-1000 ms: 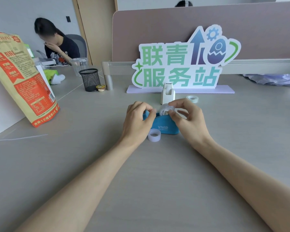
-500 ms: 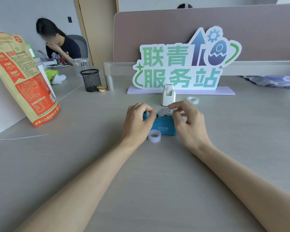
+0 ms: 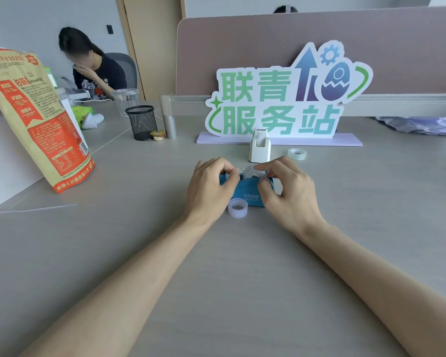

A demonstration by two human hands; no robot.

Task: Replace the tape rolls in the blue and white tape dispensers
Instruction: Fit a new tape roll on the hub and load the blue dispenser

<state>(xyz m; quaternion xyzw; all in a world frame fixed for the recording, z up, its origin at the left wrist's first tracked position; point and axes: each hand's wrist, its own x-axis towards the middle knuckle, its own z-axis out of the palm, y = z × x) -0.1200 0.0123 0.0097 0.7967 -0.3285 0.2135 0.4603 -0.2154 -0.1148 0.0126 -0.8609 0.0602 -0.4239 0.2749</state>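
Left hand [image 3: 210, 186] pinches the left end of the blue tape dispenser [image 3: 249, 189], fingers curled closed on it; right hand [image 3: 287, 190] pinches its right end, thumb and index closed around the clear tape roll [image 3: 251, 171] seated in the top. Dispenser sits on the grey desk [image 3: 216, 266], mid-frame, white "VIVID" on its front face.

Left to right: tall kraft-and-red food pouch [image 3: 38, 119] standing at far left, Chinese print, bottom edge reads "传承12道", rest too small. Black mesh pen cup [image 3: 142, 122], small round foil-lid cup [image 3: 157, 135] just beside it. Loose frosted tape roll [image 3: 237, 207] lying flat, touching the dispenser's front, between the wrists. White tape dispenser [image 3: 259, 145] upright behind the blue one, apart from it. Behind it, standing sign [image 3: 281, 99], green "联青服务站", arrow, gear, egg-rocket. Second clear roll [image 3: 297, 153] flat, right of white dispenser. Crumpled plastic bag [image 3: 422, 124] far right.
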